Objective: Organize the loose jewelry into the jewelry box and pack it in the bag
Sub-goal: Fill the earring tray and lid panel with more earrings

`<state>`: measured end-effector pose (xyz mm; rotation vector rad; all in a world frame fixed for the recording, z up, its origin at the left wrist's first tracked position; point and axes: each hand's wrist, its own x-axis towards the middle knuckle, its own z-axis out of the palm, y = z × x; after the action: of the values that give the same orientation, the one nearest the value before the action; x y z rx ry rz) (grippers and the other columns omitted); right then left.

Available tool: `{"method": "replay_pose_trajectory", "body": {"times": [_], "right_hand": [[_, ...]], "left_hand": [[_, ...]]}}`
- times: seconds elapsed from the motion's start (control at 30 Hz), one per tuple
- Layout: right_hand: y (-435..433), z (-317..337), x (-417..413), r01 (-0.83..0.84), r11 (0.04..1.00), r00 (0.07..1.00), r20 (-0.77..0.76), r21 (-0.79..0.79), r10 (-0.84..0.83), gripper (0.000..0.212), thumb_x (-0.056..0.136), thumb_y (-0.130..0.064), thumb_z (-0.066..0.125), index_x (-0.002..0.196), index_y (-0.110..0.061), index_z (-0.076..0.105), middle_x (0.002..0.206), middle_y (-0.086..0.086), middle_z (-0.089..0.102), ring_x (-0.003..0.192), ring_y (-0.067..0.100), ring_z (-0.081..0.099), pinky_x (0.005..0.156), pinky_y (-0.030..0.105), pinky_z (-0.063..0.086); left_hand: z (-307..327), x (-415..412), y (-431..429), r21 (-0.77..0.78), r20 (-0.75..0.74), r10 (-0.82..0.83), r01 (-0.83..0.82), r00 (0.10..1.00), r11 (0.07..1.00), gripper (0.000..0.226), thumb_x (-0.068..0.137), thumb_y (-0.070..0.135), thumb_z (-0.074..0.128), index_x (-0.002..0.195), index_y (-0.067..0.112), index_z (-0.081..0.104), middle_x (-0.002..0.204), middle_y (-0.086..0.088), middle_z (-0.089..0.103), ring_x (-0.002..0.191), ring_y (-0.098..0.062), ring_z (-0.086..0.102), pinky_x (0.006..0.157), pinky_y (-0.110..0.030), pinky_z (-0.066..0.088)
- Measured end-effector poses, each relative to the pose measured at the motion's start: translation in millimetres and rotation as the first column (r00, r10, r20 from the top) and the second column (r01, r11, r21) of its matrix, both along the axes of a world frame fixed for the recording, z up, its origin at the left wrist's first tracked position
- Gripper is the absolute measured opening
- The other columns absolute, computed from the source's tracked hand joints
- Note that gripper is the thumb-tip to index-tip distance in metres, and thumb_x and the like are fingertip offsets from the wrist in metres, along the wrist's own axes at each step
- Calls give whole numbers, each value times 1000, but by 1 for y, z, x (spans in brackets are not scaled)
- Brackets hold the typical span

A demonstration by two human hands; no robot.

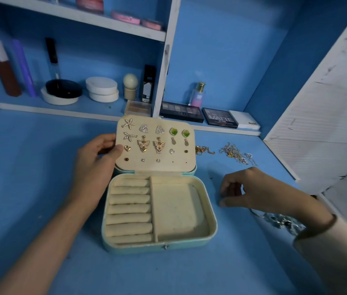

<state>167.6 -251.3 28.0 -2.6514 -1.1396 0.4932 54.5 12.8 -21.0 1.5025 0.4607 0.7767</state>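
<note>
A light blue jewelry box (159, 246) lies open on the blue table, with cream ring rolls at left and a bare cream compartment at right. Its raised earring panel (155, 165) carries several pairs of earrings. My left hand (96, 165) grips the panel's left edge, thumb on its front. My right hand (251, 188) hovers to the right of the box with its fingers curled downward; whether they pinch anything I cannot tell. A gold chain (204, 150) and a tangle of silver and gold chains (235, 154) lie behind that hand. More silver jewelry (281, 222) shows under my right wrist.
Low shelves at the back hold cosmetics: eyeshadow palettes (181, 111), a perfume bottle (198, 94), white round jars (102, 89) and tubes. A white slatted panel (317, 124) bounds the table on the right.
</note>
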Motion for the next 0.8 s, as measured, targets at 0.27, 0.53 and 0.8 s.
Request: {"method": "replay_pose_trajectory", "body": {"times": [0.27, 0.53, 0.8], "right_hand": [[4, -3, 1, -29, 998, 999, 26, 48, 28, 13, 80, -27, 71, 73, -34, 63, 73, -11, 66, 70, 4, 60, 65, 16, 46], [43, -8, -5, -36, 846, 992, 120, 533, -34, 10, 81, -15, 72, 76, -22, 68, 70, -3, 67, 66, 6, 56, 60, 12, 42], [69, -32, -6, -152, 789, 970, 245, 595, 2, 3, 81, -16, 70, 79, -14, 69, 69, -11, 58, 68, 6, 51, 62, 8, 38]], "left_hand": [[-1, 0, 1, -11, -16, 8, -8, 1000, 1000, 30, 87, 1, 59, 87, 30, 65, 94, 6, 69, 89, -10, 64, 75, -20, 47], [-1, 1, 0, -7, -7, 23, -23, 1000, 1000, 30, 86, 0, 60, 84, 30, 64, 90, 7, 68, 85, -8, 63, 68, -13, 46], [0, 1, 1, -9, 2, 32, -32, 999, 999, 28, 85, -2, 59, 84, 25, 65, 87, 6, 69, 80, -6, 63, 66, -9, 48]]}}
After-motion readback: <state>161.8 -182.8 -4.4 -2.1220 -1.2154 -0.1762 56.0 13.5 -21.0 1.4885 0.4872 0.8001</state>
